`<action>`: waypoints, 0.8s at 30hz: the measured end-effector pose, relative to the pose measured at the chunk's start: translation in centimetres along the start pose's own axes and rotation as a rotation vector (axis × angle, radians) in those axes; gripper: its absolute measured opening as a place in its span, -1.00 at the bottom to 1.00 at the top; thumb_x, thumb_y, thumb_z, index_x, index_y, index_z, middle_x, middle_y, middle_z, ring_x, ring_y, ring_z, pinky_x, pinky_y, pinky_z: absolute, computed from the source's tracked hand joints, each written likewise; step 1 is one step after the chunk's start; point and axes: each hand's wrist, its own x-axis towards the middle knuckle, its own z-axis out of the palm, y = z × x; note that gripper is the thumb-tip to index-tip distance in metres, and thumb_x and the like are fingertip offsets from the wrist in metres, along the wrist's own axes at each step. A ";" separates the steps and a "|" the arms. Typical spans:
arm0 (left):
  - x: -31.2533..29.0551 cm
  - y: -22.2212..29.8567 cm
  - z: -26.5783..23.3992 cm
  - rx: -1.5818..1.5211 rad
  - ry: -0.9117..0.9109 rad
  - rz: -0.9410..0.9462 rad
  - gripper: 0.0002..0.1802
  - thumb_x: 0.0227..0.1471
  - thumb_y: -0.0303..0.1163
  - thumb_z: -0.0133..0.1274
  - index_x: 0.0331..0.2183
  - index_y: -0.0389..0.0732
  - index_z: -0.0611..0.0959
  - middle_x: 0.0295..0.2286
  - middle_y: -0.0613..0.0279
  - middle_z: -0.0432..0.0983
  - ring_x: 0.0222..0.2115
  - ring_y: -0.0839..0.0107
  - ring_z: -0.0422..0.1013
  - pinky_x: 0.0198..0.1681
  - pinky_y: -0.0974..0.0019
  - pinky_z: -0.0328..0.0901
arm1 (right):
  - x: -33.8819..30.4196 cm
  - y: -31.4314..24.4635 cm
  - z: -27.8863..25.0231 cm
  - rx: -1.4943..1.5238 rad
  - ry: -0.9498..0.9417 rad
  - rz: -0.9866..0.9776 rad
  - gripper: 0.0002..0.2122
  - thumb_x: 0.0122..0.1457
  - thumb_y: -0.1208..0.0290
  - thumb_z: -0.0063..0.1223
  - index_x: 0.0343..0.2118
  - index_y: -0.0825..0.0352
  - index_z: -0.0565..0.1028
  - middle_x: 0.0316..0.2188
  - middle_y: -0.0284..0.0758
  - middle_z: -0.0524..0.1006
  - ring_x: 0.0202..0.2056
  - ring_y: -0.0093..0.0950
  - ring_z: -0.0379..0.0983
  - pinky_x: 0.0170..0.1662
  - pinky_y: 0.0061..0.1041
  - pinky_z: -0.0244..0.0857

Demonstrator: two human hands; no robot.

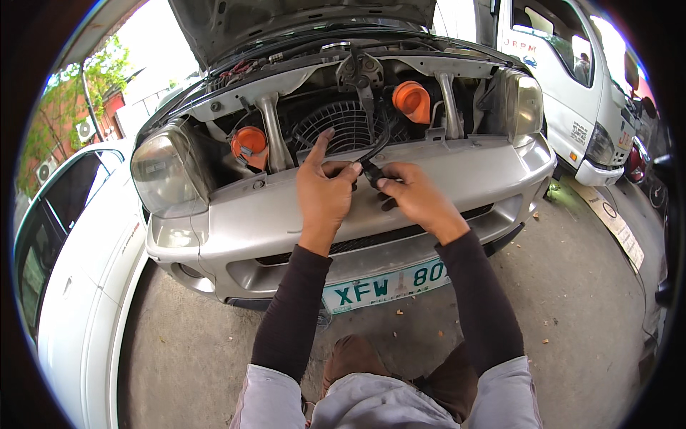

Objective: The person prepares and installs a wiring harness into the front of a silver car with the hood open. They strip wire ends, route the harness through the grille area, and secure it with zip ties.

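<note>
1. Cable first: a black cable hangs down in front of the fan area and curves to a black connector at its lower end, just above the bumper's top edge, around the middle.
2. Right hand has that connector pinched between thumb and index finger. Its other fingers curl underneath and are partly hidden, so can't tell exactly how they sit.
3. Left hand is right beside it, index finger sticking straight up, spread from the rest and overlapping the fan grille from this angle. The thumb tip is up against the cable near the connector. Other fingers are folded in behind, can't tell if they're really gripping anything.
4. Both hands are over the top edge of the silver bumper, dark sleeves reaching up from below.
5. Hood latch sits on the metal crossbar above the hands, near its middle. Two orange horn-shaped parts flank the grille, one each side, the left one lower down.
6. Cloudy headlight at the bumper's left corner, matching one at the right corner. Hood is up, and a white plate with green lettering is at the bumper's lower edge.
7. White car parked on the left, white truck over on the right, concrete floor below.
</note>
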 end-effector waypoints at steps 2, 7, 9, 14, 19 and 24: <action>-0.2 0.0 0.3 0.222 0.021 0.112 -0.11 0.04 -0.62 0.28 0.37 -0.33 0.32 -0.37 0.06 0.74 -0.42 0.48 0.58 -0.24 0.42 0.44 | -1.5 -1.5 -0.7 0.111 0.006 0.086 -0.76 0.37 0.41 0.08 -0.04 0.49 0.57 -0.25 -0.28 0.64 -0.21 -0.49 0.58 -0.13 -0.46 0.46; -1.8 0.4 1.7 0.255 0.044 0.286 -0.17 -0.02 -0.63 0.26 0.32 -0.17 0.46 -0.48 0.09 0.70 -0.46 0.29 0.61 -0.27 0.28 0.44 | 0.3 -3.5 -1.5 0.287 0.041 -0.074 -0.75 0.37 0.46 0.04 0.02 0.48 0.55 -0.23 -0.25 0.64 -0.22 -0.46 0.61 -0.13 -0.46 0.50; -1.9 0.5 1.7 0.275 0.017 0.286 -0.21 0.02 -0.61 0.26 0.31 -0.18 0.48 -0.45 0.10 0.70 -0.45 0.35 0.60 -0.26 0.32 0.43 | 0.7 -2.5 -1.3 0.449 0.095 -0.133 -0.72 0.35 0.51 0.02 0.06 0.50 0.53 -0.20 -0.22 0.65 -0.20 -0.44 0.62 -0.12 -0.46 0.52; -0.3 -0.1 1.0 0.210 -0.117 0.049 -0.33 0.14 -0.55 0.23 0.28 -0.25 0.51 -0.39 0.19 0.72 -0.39 0.53 0.56 -0.23 0.42 0.42 | 0.4 1.4 0.5 0.653 0.205 0.062 -0.65 0.24 0.66 -0.03 0.10 0.55 0.48 -0.13 -0.14 0.65 -0.16 -0.37 0.64 -0.12 -0.40 0.57; 0.2 -1.0 1.3 0.051 -0.061 0.004 -0.37 0.07 -0.55 0.25 0.21 -0.18 0.61 -0.42 0.08 0.71 -0.43 0.37 0.59 -0.23 0.31 0.41 | 0.9 1.2 1.6 0.386 0.103 -0.016 -0.69 0.24 0.52 0.10 0.02 0.53 0.51 -0.21 -0.21 0.65 -0.23 -0.47 0.59 -0.20 -0.47 0.43; -1.2 -0.6 1.8 0.366 0.062 0.306 -0.30 0.02 -0.62 0.21 0.24 -0.12 0.58 -0.45 0.04 0.67 -0.46 0.21 0.59 -0.27 0.27 0.42 | -1.0 -1.2 -0.8 -0.047 0.114 0.011 -0.74 0.30 0.44 0.15 -0.02 0.46 0.55 -0.32 -0.31 0.66 -0.32 -0.51 0.59 -0.22 -0.45 0.46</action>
